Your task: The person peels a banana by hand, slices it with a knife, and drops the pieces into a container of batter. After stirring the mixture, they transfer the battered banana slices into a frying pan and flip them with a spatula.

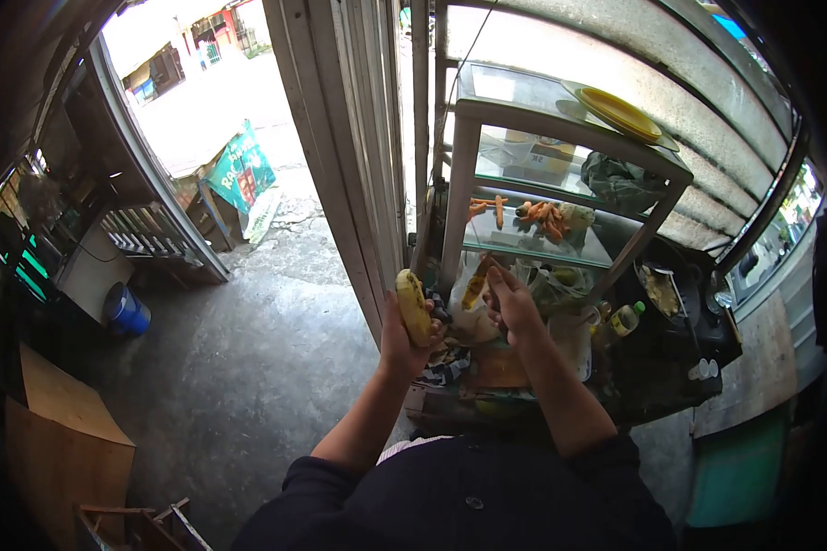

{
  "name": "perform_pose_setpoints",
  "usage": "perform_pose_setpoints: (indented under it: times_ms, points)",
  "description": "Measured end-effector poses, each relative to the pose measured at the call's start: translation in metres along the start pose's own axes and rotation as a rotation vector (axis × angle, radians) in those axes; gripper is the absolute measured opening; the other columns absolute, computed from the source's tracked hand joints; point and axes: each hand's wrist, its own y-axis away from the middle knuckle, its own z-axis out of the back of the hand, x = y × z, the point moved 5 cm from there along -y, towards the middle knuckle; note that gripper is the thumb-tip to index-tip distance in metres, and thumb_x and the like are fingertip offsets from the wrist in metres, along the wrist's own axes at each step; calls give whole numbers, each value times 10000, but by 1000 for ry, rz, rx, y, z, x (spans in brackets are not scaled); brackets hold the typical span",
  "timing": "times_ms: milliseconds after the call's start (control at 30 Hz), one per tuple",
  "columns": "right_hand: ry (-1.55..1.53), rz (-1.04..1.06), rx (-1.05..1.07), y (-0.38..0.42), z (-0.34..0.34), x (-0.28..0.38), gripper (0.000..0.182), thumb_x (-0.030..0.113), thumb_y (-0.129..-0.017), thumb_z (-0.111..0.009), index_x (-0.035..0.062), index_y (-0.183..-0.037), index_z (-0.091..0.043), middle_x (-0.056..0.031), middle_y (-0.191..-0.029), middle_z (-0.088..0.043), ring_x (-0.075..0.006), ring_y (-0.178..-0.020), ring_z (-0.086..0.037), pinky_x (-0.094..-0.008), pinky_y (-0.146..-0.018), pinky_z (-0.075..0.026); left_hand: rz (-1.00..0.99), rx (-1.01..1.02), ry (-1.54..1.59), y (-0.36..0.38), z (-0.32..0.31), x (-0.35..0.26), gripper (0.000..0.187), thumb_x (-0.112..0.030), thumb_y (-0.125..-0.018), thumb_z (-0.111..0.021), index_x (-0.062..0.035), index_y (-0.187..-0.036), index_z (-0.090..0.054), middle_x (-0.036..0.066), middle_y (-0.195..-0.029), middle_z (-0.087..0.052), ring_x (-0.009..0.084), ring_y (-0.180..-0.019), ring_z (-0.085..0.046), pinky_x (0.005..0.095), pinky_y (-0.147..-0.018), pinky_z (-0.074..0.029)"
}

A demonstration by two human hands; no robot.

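While the right hand point(513, 301) pinches a mottled strip point(474, 286), the left hand point(399, 339), clasping a banana point(413, 305), may bruise it by squeezing.

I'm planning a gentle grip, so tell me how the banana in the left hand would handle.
The banana probably bruises easily: its yellow, dark-marked surface suggests ripe, soft flesh. Its plump, rounded body might roll if pushed.
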Motion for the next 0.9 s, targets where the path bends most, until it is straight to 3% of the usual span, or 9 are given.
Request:
perform_pose_setpoints:
  times_ms: [67,133,267,333,467,533,633,733,900]
  points:
    - [81,15,-17,-21,4,-26,391,283,-973,-515,199,-1354,-489,18,-678,-478,-55,-519,-378,-206,-465,-355,26,-84,-59,2,-10,1,457,-542,-946,-390,-162,-1191,-457,20,-943,-521,179,-710,-524,286,-566,-445]
    - [411,303,7,-38,5,-39,453,175,-973,-487,233,-1415,-407,51,-703,-448,-21,-521,-356,-186,-462,-333,54,-170,-121,3,-11,3,458,-544,-951,-369,-158,-1179,-463,26,-955,-533,181,-714,-531,281,-560,-446]
    - [560,344,126,-40,10,-49,474,111,-962,-471,221,-1418,-404,56,-726,-446,-15,-572,-364,-175,-508,-340,17,-139,-263,0,-5,0,476,-532,-960,-345,-109,-1130,-484,50,-952,-565,169,-708,-558,280,-554,-448]
    - [575,345,82,-26,3,-33,486,132,-953,-510,244,-1414,-404,-5,-786,-538,-72,-687,-451,-217,-649,-416,-6,-100,-332,-2,-4,-4,484,-522,-966,-335,-89,-1114,-493,55,-939,-571,163,-705,-566,281,-555,-449]
    - [441,322,88,8,-10,1,523,171,-933,-552,237,-1425,-387,-12,-767,-543,-79,-661,-459,-234,-649,-430,36,-75,-320,-5,-12,-8,459,-477,-981,-317,-74,-1118,-488,62,-961,-576,152,-683,-590,278,-600,-482]
    - [752,485,368,32,-29,13,593,208,-894,-609,216,-1435,-368,-39,-739,-587,-95,-628,-516,-268,-647,-459,51,-51,-332,-4,-24,-7,460,-469,-983,-319,-66,-1130,-485,66,-964,-576,155,-717,-593,275,-618,-489]
    - [879,546,485,67,-52,33,646,227,-851,-658,190,-1430,-373,-87,-732,-633,-160,-619,-600,-310,-653,-482,-45,-90,-198,-4,-40,-6,487,-440,-971,-375,-16,-1187,-477,108,-945,-580,176,-812,-596,293,-697,-506]
    - [976,592,424,72,-51,39,663,226,-826,-680,187,-1420,-388,-137,-756,-645,-247,-643,-646,-351,-655,-494,-14,-1,-214,-5,-45,-2,500,-422,-969,-397,-2,-1236,-436,114,-977,-575,191,-880,-594,300,-785,-507]
    - [1045,623,414,77,-47,47,684,192,-806,-689,177,-1419,-386,-148,-782,-652,-271,-650,-650,-355,-659,-499,44,13,-212,0,-57,4,510,-423,-964,-405,0,-1248,-422,124,-997,-574,188,-879,-590,298,-771,-505]
